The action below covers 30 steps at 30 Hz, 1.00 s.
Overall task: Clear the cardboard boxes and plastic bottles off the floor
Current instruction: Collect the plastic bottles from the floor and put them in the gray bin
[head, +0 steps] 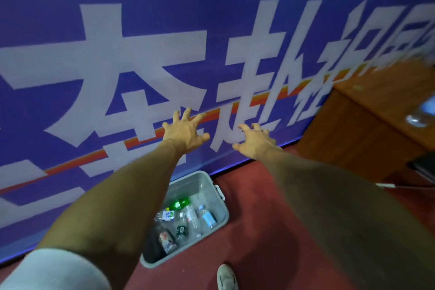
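Check left hand (pixel 186 132) and right hand (pixel 255 141): fingers splayed wide, holding nothing, raised before banner (pixel 141 54). Find bottles (pixel 188 216) in bin (pixel 190 183) on carpet (pixel 259 231), near banner base. Probably best: lower both hands to opposite bin sides, grip under rim, lift level to prevent spills.
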Each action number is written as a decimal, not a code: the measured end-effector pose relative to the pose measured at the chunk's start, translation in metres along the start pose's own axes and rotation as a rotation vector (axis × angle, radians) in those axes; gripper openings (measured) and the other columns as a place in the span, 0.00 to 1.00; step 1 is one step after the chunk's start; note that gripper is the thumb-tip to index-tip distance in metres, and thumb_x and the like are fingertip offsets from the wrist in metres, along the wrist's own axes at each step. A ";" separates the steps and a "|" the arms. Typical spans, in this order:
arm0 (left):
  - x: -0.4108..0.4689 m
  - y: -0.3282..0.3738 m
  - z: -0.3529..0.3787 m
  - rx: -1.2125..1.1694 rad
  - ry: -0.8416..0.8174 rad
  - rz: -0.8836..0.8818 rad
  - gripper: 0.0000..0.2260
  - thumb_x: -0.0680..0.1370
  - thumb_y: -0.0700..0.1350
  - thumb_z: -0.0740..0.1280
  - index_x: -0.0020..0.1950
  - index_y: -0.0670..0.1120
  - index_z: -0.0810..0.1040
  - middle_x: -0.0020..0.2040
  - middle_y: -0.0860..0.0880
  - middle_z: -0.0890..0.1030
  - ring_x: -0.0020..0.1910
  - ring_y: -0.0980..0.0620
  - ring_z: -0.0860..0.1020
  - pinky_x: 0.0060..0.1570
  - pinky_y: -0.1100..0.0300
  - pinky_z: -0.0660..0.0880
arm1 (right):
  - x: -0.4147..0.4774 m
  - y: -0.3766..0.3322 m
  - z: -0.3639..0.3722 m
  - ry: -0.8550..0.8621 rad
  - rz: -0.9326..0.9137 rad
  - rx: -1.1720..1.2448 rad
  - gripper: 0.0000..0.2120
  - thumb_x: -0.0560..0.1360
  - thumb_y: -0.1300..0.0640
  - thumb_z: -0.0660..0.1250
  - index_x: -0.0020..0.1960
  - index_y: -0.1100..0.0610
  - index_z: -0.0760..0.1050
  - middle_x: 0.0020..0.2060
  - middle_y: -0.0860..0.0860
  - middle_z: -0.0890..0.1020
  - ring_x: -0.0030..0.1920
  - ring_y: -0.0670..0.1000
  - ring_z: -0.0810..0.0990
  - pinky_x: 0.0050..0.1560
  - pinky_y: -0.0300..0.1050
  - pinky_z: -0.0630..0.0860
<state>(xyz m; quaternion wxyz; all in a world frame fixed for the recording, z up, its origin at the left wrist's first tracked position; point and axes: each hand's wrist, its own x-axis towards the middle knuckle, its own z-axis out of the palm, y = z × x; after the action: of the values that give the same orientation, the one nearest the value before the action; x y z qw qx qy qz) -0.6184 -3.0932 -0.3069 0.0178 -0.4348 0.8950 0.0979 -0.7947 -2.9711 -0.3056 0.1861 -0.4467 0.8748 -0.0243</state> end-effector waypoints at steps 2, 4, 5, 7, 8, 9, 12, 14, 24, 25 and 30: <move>-0.018 0.005 -0.005 0.016 -0.004 0.065 0.32 0.79 0.64 0.61 0.80 0.61 0.53 0.82 0.48 0.48 0.79 0.37 0.49 0.71 0.30 0.57 | -0.032 0.005 0.003 0.019 0.059 0.007 0.34 0.78 0.40 0.65 0.79 0.42 0.55 0.78 0.53 0.57 0.75 0.62 0.57 0.69 0.64 0.65; -0.035 0.013 -0.011 0.035 -0.003 0.122 0.32 0.79 0.64 0.61 0.80 0.62 0.53 0.82 0.48 0.48 0.79 0.37 0.49 0.71 0.30 0.57 | -0.063 0.010 0.005 0.053 0.103 0.033 0.33 0.78 0.40 0.64 0.79 0.41 0.55 0.78 0.53 0.56 0.75 0.62 0.57 0.69 0.64 0.65; -0.042 0.020 -0.015 0.045 0.001 0.147 0.32 0.79 0.64 0.61 0.80 0.62 0.53 0.82 0.47 0.48 0.79 0.37 0.49 0.72 0.30 0.57 | -0.078 0.014 0.006 0.073 0.128 0.047 0.33 0.78 0.40 0.64 0.79 0.41 0.55 0.78 0.52 0.56 0.76 0.62 0.57 0.70 0.64 0.64; -0.052 0.039 -0.023 0.050 0.013 0.197 0.32 0.79 0.64 0.61 0.80 0.62 0.53 0.82 0.47 0.48 0.79 0.38 0.49 0.71 0.31 0.57 | -0.109 0.025 0.005 0.110 0.189 0.061 0.33 0.78 0.40 0.64 0.79 0.40 0.55 0.79 0.52 0.55 0.76 0.62 0.56 0.69 0.62 0.64; -0.057 0.052 -0.025 0.054 0.016 0.232 0.32 0.78 0.65 0.61 0.80 0.63 0.53 0.82 0.47 0.48 0.79 0.38 0.49 0.71 0.32 0.57 | -0.124 0.032 0.004 0.127 0.223 0.070 0.34 0.77 0.40 0.65 0.79 0.41 0.55 0.79 0.52 0.55 0.76 0.61 0.57 0.69 0.62 0.63; -0.063 0.066 -0.027 0.057 0.019 0.272 0.32 0.78 0.65 0.61 0.80 0.63 0.53 0.82 0.48 0.48 0.79 0.38 0.49 0.71 0.32 0.57 | -0.139 0.041 0.003 0.144 0.258 0.081 0.34 0.77 0.39 0.65 0.79 0.41 0.55 0.79 0.52 0.55 0.76 0.61 0.57 0.69 0.62 0.63; -0.082 0.112 -0.027 0.051 0.021 0.397 0.32 0.78 0.66 0.62 0.79 0.65 0.54 0.82 0.48 0.48 0.80 0.40 0.49 0.71 0.32 0.57 | -0.182 0.072 -0.004 0.209 0.360 0.109 0.34 0.77 0.39 0.65 0.79 0.40 0.55 0.78 0.51 0.55 0.75 0.61 0.57 0.68 0.63 0.62; -0.100 0.146 -0.027 0.034 0.001 0.475 0.32 0.78 0.65 0.62 0.79 0.65 0.54 0.82 0.48 0.48 0.80 0.40 0.48 0.71 0.32 0.57 | -0.214 0.093 -0.008 0.246 0.426 0.134 0.34 0.77 0.39 0.65 0.78 0.40 0.55 0.78 0.51 0.56 0.75 0.61 0.57 0.69 0.64 0.62; -0.262 0.343 0.015 0.067 -0.084 0.925 0.32 0.76 0.68 0.61 0.78 0.66 0.55 0.82 0.48 0.49 0.79 0.40 0.48 0.71 0.33 0.56 | -0.447 0.233 0.038 0.343 0.863 0.223 0.35 0.78 0.38 0.63 0.80 0.41 0.52 0.78 0.53 0.55 0.76 0.63 0.55 0.71 0.69 0.61; -0.291 0.361 0.023 0.073 -0.079 0.972 0.32 0.76 0.69 0.60 0.78 0.65 0.56 0.82 0.48 0.50 0.79 0.40 0.49 0.70 0.34 0.56 | -0.479 0.246 0.048 0.345 0.913 0.227 0.35 0.78 0.38 0.63 0.80 0.41 0.51 0.78 0.53 0.55 0.76 0.63 0.55 0.70 0.69 0.61; -0.444 0.432 0.067 0.079 -0.108 1.143 0.32 0.75 0.71 0.59 0.78 0.65 0.57 0.82 0.48 0.51 0.79 0.42 0.50 0.72 0.38 0.56 | -0.645 0.292 0.101 0.352 1.123 0.254 0.35 0.78 0.40 0.63 0.80 0.42 0.51 0.79 0.54 0.53 0.76 0.63 0.55 0.70 0.68 0.61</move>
<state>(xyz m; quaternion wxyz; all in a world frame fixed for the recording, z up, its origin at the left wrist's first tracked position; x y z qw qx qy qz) -0.6844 -2.4761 -0.2516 0.0238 0.1248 0.9886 0.0804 -0.6422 -2.2730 -0.2645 0.0746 0.1200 0.9849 -0.1002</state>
